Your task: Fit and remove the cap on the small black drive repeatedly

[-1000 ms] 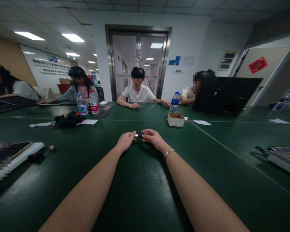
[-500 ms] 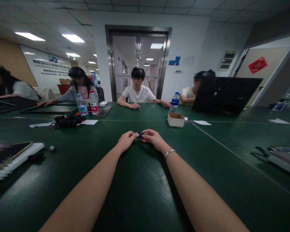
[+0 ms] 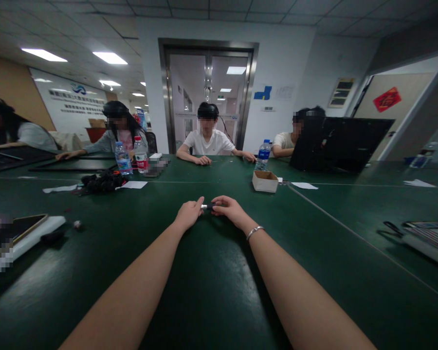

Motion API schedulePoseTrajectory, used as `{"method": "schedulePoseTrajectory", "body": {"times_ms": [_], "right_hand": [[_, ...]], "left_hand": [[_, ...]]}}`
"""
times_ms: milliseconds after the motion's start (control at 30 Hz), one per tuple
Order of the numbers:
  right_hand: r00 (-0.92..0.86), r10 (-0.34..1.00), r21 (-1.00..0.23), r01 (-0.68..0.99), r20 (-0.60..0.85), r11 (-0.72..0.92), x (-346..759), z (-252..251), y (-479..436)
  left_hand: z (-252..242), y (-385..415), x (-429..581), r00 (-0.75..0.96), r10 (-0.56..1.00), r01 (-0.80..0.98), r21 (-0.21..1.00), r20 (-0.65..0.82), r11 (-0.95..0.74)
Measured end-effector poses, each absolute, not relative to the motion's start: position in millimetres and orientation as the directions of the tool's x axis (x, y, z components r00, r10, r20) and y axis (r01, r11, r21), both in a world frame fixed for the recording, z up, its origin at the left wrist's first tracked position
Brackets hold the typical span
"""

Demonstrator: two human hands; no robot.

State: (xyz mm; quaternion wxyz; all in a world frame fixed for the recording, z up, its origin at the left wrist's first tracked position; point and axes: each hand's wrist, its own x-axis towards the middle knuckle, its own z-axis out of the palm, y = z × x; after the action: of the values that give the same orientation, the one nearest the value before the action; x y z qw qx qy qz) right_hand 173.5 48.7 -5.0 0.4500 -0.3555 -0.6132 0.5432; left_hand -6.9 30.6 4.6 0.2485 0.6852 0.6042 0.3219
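A small dark stick-like piece with a silvery end [image 3: 209,207] is held level between my hands, just above the green table [image 3: 208,272]. Its dark end is pinched in the thumb and fingers of my right hand [image 3: 230,210], which wears a silver bracelet [image 3: 254,233] at the wrist. My left hand [image 3: 188,214] closes round the silvery end, its thumb pointing up. The piece is too small, and too covered by fingers, to tell its kind.
An open cardboard box [image 3: 264,182] stands ahead to the right, near a water bottle [image 3: 263,155]. Black cables [image 3: 100,182] and two bottles are at the left. A notebook-like stack [image 3: 428,238] lies far right. Several people sit across the table, one behind a black monitor [image 3: 345,145].
My left thumb has lifted and more of the silvery end shows between my hands. My left hand has shifted slightly left. The whole view has moved very little.
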Motion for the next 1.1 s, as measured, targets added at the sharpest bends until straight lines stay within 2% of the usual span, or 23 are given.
{"method": "schedulePoseTrajectory", "body": {"times_ms": [200, 400, 700, 1100], "right_hand": [[-0.333, 0.931, -0.988, -0.085, 0.148, 0.126, 174.3, -7.0, 50.0], [-0.340, 0.928, -0.988, -0.075, 0.149, 0.131, 174.3, -5.4, 49.0], [-0.334, 0.928, -0.987, -0.045, 0.163, 0.157, 173.0, -4.4, 47.8], [-0.356, 0.918, -0.983, -0.011, 0.173, 0.181, 174.1, -1.8, 46.0]], "left_hand": [[0.3, 32.0, -7.1, 0.088, 0.973, 0.628, 0.746, 0.215, -0.222], [-2.3, 36.4, -8.6, 0.111, 0.977, 0.667, 0.714, 0.184, -0.210], [1.0, 31.7, -5.8, 0.134, 0.967, 0.720, 0.649, 0.218, -0.246], [-2.6, 35.9, -7.6, 0.133, 0.964, 0.725, 0.641, 0.231, -0.254]]}}
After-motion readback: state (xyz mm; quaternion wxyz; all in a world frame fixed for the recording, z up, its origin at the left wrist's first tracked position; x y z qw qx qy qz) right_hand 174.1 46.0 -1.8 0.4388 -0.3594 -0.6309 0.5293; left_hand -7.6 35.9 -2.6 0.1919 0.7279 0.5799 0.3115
